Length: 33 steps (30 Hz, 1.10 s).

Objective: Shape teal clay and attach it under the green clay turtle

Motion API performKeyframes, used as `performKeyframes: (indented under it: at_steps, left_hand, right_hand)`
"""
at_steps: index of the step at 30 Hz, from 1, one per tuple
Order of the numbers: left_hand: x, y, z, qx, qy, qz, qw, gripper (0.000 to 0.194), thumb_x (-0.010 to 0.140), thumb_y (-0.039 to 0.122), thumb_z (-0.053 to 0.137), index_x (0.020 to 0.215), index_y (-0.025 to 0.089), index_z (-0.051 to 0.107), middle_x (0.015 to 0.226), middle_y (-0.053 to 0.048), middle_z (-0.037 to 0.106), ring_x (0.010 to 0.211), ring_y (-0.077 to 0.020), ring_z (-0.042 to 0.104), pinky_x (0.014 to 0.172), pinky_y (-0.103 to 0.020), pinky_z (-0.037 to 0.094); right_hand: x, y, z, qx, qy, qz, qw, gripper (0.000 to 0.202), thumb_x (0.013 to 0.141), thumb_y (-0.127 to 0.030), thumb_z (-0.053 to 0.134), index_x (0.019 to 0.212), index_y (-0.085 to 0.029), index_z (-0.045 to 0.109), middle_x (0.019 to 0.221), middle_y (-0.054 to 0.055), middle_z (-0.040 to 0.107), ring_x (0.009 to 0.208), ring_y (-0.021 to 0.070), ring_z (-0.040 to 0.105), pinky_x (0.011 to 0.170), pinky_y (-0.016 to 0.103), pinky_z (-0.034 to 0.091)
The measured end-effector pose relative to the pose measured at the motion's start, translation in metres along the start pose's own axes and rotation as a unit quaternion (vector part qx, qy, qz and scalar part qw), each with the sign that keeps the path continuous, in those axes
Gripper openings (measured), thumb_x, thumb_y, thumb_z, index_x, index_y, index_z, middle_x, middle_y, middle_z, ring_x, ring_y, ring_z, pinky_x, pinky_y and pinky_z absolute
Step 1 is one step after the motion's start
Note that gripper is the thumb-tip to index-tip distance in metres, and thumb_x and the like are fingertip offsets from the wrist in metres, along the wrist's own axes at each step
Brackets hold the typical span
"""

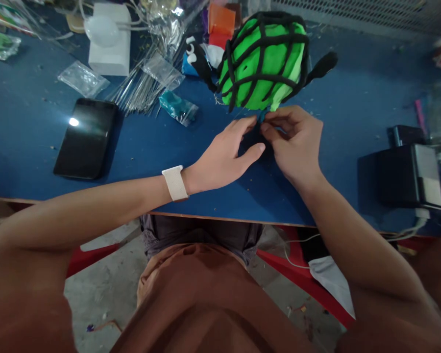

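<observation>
A bright green rounded model (248, 63) with a black lattice over it stands on the blue table. Black limb-like pieces stick out at both sides, one bearing white curled marks. Just in front of it, my right hand (296, 139) pinches a small blue-teal piece (261, 116) between thumb and fingers. My left hand (228, 154) is open beside it, thumb apart from the fingers, fingertips close to the piece; whether they touch it I cannot tell. Left of that hand lies a clear packet with teal stuff (178, 106).
A black phone (86, 138) lies at left, near a bundle of thin wires (141, 90) and a white device (110, 41). Orange and red packets (221, 27) sit behind the model. At right is a black box (407, 176) with a cable. The table's front edge runs below my hands.
</observation>
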State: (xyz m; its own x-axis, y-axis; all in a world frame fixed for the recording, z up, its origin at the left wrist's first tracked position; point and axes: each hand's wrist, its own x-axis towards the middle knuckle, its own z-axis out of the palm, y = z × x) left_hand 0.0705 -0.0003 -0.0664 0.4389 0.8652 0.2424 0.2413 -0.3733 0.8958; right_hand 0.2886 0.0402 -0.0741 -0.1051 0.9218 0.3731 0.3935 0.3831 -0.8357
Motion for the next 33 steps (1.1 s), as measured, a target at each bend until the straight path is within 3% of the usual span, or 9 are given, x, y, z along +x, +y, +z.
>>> performKeyframes:
  at_steps: [5, 15, 24, 33]
  left_hand:
    - [0.0, -0.001, -0.001, -0.001, -0.004, -0.002, 1.0, 0.051, 0.117, 0.048, 0.057, 0.163, 0.026, 0.055, 0.174, -0.015, 0.06, 0.166, -0.0375, 0.056, 0.137, -0.056, 0.051]
    - [0.002, -0.001, 0.0, 0.006, -0.001, 0.004, 1.0, 0.054, 0.117, 0.055, 0.057, 0.163, 0.026, 0.056, 0.172, -0.015, 0.062, 0.164, -0.0379, 0.059, 0.138, -0.057, 0.049]
    - [0.003, 0.005, 0.0, 0.019, 0.004, -0.04, 0.999, 0.054, 0.112, 0.034, 0.057, 0.165, 0.025, 0.062, 0.174, -0.014, 0.061, 0.165, -0.0354, 0.056, 0.139, -0.058, 0.048]
    - [0.008, 0.004, 0.0, 0.02, -0.014, -0.072, 0.997, 0.056, 0.111, 0.031, 0.053, 0.166, 0.019, 0.059, 0.175, -0.016, 0.058, 0.165, -0.0328, 0.056, 0.14, -0.053, 0.048]
  right_hand:
    - [-0.001, -0.004, -0.002, -0.014, -0.004, 0.007, 1.0, 0.017, 0.095, -0.04, 0.092, 0.107, -0.034, 0.081, 0.115, 0.003, 0.087, 0.108, 0.0296, 0.085, 0.092, 0.045, 0.075]
    - [-0.007, -0.009, -0.002, 0.02, -0.01, 0.011, 1.0, 0.014, 0.096, -0.031, 0.087, 0.109, -0.03, 0.083, 0.113, 0.003, 0.086, 0.109, 0.0275, 0.086, 0.103, 0.048, 0.074]
    - [-0.009, -0.013, 0.001, 0.024, -0.012, 0.03, 0.999, 0.017, 0.095, -0.035, 0.089, 0.111, -0.032, 0.082, 0.114, 0.003, 0.086, 0.116, 0.0298, 0.085, 0.103, 0.048, 0.074]
    - [-0.009, -0.016, 0.0, 0.024, -0.015, 0.022, 0.999, 0.016, 0.094, -0.036, 0.089, 0.109, -0.032, 0.083, 0.113, 0.002, 0.086, 0.109, 0.0284, 0.086, 0.101, 0.048, 0.075]
